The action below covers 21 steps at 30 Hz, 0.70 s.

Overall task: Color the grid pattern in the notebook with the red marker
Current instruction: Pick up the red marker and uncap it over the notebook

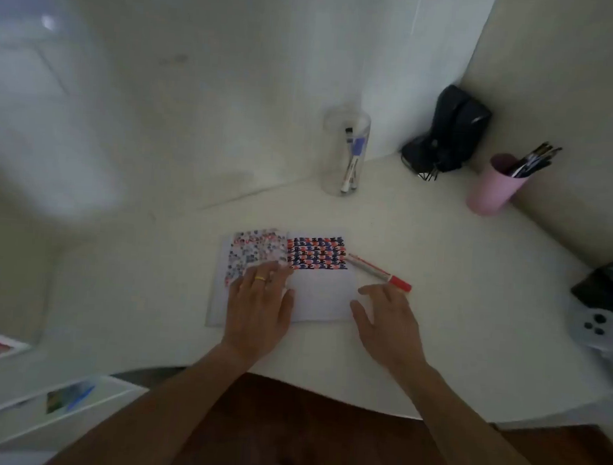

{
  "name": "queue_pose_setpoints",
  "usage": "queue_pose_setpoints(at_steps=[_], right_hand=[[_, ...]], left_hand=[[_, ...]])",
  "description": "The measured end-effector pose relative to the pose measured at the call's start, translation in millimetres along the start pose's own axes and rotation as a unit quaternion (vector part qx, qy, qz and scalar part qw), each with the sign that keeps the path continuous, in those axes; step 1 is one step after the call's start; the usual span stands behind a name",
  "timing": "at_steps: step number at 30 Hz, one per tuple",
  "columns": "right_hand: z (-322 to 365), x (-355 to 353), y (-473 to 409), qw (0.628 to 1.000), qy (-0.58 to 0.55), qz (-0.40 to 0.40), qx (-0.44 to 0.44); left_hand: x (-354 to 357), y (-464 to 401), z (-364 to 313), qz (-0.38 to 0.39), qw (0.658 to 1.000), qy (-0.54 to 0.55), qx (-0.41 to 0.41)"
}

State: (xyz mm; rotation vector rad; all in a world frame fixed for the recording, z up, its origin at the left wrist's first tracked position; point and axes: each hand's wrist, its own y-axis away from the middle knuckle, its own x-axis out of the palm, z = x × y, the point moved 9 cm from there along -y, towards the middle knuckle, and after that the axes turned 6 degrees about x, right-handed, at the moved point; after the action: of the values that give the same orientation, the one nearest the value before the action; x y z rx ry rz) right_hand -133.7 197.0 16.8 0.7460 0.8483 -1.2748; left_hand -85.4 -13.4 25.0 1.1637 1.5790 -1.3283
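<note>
The open notebook (320,298) lies flat at the centre of the white desk (475,280), with a red, blue and black grid pattern (316,253) across the top of its right page. The left hand (261,307), fingers spread and holding nothing, presses flat on the left page. The right hand (387,319) rests open and empty at the notebook's 3 o'clock edge. The red marker (380,273), capped, lies on the desk at the hand's 12 o'clock, just beside the fingertips (366,291); contact cannot be determined. A clear jar of markers (345,151) stands at the notebook's 12 o'clock.
</note>
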Motion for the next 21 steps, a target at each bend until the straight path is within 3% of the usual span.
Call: queue_pose_setpoints(at_steps=[4,12,21], right_hand=[[-5,17,3,0.99,0.042,-0.111,-0.079],[-15,40,4,0.976,0.093,-0.165,-0.104],[-13,37,15,0.977,0.103,-0.165,-0.085]], left_hand=[[34,12,6,-0.025,0.999,-0.027,-0.012],[41,21,7,-0.105,0.993,-0.046,0.004],[34,27,3,-0.088,0.995,-0.034,-0.011]])
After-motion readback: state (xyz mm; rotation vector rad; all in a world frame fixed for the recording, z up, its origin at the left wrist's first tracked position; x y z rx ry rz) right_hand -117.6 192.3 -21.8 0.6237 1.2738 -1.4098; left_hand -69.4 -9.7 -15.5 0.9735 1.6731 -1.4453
